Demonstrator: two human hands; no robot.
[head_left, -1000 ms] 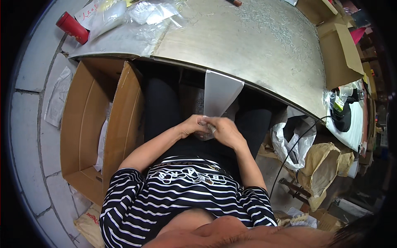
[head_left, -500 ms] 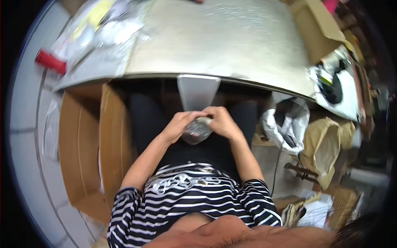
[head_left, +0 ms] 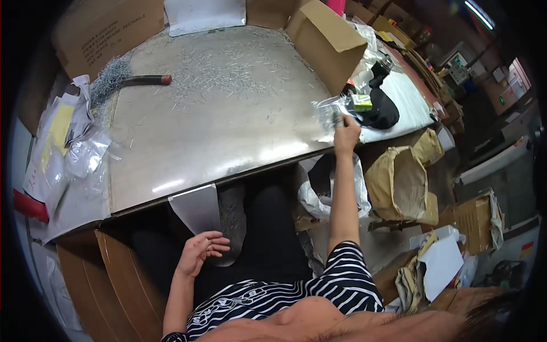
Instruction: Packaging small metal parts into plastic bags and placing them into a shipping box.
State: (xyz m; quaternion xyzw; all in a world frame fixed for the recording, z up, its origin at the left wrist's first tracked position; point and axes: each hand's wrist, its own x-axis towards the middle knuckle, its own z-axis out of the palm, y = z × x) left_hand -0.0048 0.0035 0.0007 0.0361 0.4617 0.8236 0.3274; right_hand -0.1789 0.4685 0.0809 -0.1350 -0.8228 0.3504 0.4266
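Observation:
My right hand (head_left: 347, 138) reaches to the right front of the metal tabletop (head_left: 228, 137), fingers closed on a clear plastic bag (head_left: 336, 117) with something dark grey in it. Its contents are too small to make out. Beside that bag lie a small green and yellow box (head_left: 361, 103) and a black cloth-like item (head_left: 383, 109). Over my lap my left hand (head_left: 204, 251) holds nothing, its fingers loosely apart. Near it a pale metal chute (head_left: 196, 210) hangs from the table's front edge, next to a grey, speckled, rounded piece (head_left: 231, 222).
Thin metal pins (head_left: 222, 71) lie scattered on the tabletop, near a dark-handled tool (head_left: 149, 80) and a pin heap (head_left: 111, 77). A cardboard box flap (head_left: 325, 43) rises at the back right. Below stand a white bag (head_left: 307, 196), a brown paper sack (head_left: 393, 182) and an open carton (head_left: 108, 279).
My hands were together over my lap around a clear plastic bag. They have parted: the right has moved forward and right onto the table, and the left has opened. The view has swung right.

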